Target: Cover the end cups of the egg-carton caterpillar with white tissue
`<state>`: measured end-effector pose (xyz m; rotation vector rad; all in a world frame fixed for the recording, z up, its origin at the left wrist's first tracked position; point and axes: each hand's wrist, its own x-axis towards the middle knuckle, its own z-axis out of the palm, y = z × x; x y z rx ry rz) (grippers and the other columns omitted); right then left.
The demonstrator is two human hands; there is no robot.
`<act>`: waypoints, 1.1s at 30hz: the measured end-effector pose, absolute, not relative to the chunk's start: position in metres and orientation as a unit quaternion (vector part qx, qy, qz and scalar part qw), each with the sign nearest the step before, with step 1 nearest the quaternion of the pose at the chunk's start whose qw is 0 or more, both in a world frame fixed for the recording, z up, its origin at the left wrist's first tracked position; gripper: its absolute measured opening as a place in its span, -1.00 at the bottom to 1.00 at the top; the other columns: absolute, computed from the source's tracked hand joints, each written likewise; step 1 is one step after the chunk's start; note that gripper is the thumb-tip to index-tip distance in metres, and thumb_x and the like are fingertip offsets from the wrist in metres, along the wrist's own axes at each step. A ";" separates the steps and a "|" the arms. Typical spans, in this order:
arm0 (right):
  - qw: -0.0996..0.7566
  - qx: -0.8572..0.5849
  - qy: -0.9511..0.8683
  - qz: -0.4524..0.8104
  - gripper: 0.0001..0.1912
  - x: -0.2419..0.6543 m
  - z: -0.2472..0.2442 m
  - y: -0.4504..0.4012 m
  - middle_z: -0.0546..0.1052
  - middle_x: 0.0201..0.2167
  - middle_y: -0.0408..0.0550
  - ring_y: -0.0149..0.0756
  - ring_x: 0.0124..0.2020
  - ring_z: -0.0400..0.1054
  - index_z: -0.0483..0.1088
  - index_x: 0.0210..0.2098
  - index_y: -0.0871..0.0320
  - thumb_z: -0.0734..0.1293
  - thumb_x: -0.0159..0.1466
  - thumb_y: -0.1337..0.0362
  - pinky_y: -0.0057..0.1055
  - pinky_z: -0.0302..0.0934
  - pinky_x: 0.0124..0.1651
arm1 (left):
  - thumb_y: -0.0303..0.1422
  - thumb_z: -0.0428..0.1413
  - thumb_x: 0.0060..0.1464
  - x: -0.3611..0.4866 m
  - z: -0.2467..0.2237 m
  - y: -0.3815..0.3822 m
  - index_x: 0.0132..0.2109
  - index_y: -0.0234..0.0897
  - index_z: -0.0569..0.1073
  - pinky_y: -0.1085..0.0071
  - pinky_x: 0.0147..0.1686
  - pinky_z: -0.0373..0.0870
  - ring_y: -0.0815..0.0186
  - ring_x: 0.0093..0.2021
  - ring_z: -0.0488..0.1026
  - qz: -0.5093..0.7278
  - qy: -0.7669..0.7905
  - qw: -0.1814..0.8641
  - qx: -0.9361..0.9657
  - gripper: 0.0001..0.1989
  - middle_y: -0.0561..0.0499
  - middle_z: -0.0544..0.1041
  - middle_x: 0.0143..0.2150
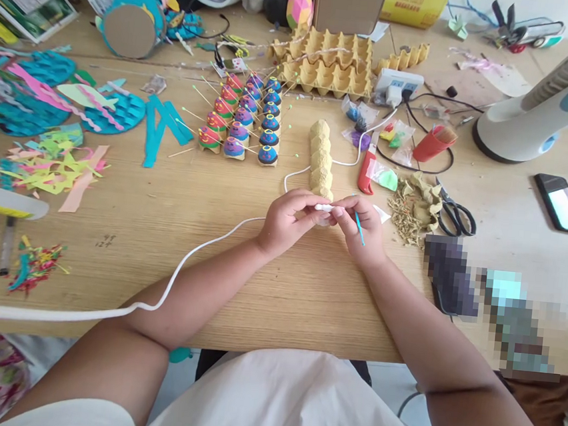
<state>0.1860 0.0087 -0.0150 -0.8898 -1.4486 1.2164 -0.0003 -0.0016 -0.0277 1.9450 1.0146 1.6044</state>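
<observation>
My left hand (290, 222) is closed, its thumb and fingertips pinching a small white piece of what looks like modelling clay (323, 207). From the other side, my right hand (362, 237) has its fingertips closed on the same piece. A thin blue modelling tool (359, 228) is held among the right fingers, tilted downward. Just beyond both hands lies a plain yellowish egg-carton strip (322, 155), its near end close to my fingertips. Something clear or pale shows under the fingers, partly hidden.
Painted egg-carton caterpillars (241, 118) with pin feelers stand at back left. Right are a red utility knife (368, 164), scissors (457, 215), a phone (562, 203) and a fan (535, 110). A white cable (183, 263) crosses my left arm. Paper scraps (52, 167) lie left.
</observation>
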 end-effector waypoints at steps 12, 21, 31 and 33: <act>0.487 -0.367 -0.617 0.497 -0.51 0.188 -0.013 0.007 0.57 -0.47 -0.16 -0.39 -0.44 0.40 0.50 -0.32 0.09 0.50 0.31 -0.22 -0.39 0.30 -0.33 | -0.27 0.35 0.29 0.000 -0.033 0.000 0.05 -0.18 0.67 0.47 -0.20 0.57 0.41 -0.22 0.61 0.591 0.340 0.208 0.701 -0.78 0.02 0.67 -0.18; 0.486 -0.370 -0.653 0.447 -0.45 0.189 -0.013 0.008 0.51 -0.50 -0.15 -0.36 -0.45 0.35 0.48 -0.36 0.07 0.38 0.38 -0.29 -0.34 0.31 -0.31 | -0.22 0.29 0.35 -0.003 -0.031 0.000 -0.04 -0.15 0.72 0.42 -0.19 0.54 0.36 -0.18 0.61 0.577 0.367 0.205 0.701 -0.83 -0.01 0.69 -0.18; 0.496 -0.388 -0.629 0.456 -0.52 0.188 -0.018 0.009 0.53 -0.44 -0.15 -0.34 -0.43 0.40 0.48 -0.26 0.05 0.48 0.31 -0.25 -0.34 0.31 -0.32 | -0.10 0.33 0.29 0.001 -0.035 0.000 0.08 -0.20 0.69 0.42 -0.16 0.60 0.34 -0.17 0.64 0.569 0.362 0.294 0.678 -0.65 -0.08 0.70 -0.09; 0.502 -0.390 -0.633 0.442 -0.51 0.188 -0.019 0.010 0.52 -0.45 -0.16 -0.36 -0.45 0.36 0.49 -0.28 0.06 0.49 0.31 -0.25 -0.35 0.27 -0.34 | -0.09 0.34 0.29 0.001 -0.034 0.000 0.06 -0.21 0.71 0.41 -0.15 0.60 0.34 -0.16 0.65 0.571 0.367 0.300 0.670 -0.65 -0.09 0.72 -0.10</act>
